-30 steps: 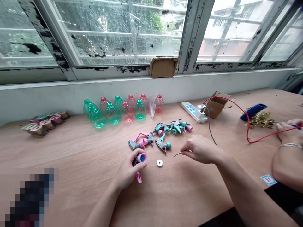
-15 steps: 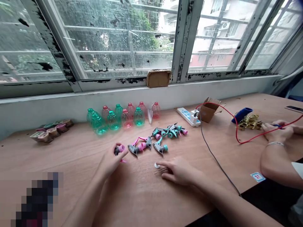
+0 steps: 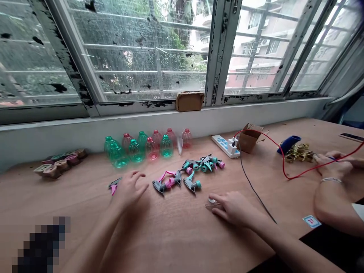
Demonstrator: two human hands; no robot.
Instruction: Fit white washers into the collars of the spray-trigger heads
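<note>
My left hand [image 3: 131, 191] hovers over the table with its fingers apart and nothing in them. Just left of it lies a grey and pink spray trigger head [image 3: 114, 185], partly hidden by the hand. My right hand [image 3: 234, 209] is low at the tabletop, fingers closed around some thin, tube-like strips [image 3: 212, 206]; its index finger touches a small white round piece [image 3: 211, 200]. Between the hands and farther back are two joined grey-pink trigger heads [image 3: 167, 182] and a grey-teal one [image 3: 192, 184]. Behind these sits a heap of teal and pink trigger heads [image 3: 205, 163].
Several green bottles [image 3: 136, 151] and red bottles [image 3: 152, 149] stand along the wall. Small containers [image 3: 61, 163] are at far left. A power strip [image 3: 226, 146], cardboard box [image 3: 249, 139] and red cable [image 3: 284, 167] lie right. Another person's hands [image 3: 331, 165] work beside gold parts [image 3: 300, 152].
My left hand has let go of the grey and pink trigger head, which lies on the table. My right hand has slid right with the thin strips and white piece.
</note>
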